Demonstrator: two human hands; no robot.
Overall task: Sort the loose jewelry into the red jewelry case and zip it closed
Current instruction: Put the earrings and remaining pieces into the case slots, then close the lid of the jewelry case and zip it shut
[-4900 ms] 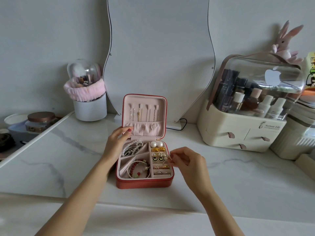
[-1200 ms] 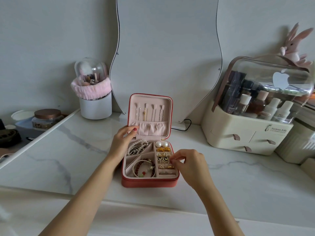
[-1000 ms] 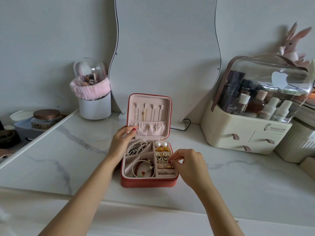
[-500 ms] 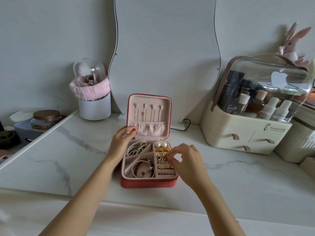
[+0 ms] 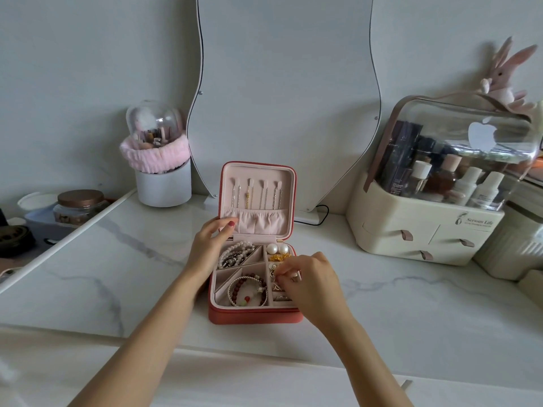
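Our left hand (image 5: 207, 245) rests relaxed against the open red case (image 5: 255, 314); our right hand (image 5: 308, 284) pinches an earring (image 5: 273, 267) inside.

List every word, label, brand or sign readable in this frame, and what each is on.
"Serious Life": my best reading of the script on the front of the cream cosmetics organizer; a smaller line beneath it is too small to read.
White apple-shaped sign, no words: on the organizer's clear lid.
Labels on the bottles inside: too small to read.

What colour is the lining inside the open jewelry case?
Pale pink lining, inside the red jewelry case; the head view shows it.
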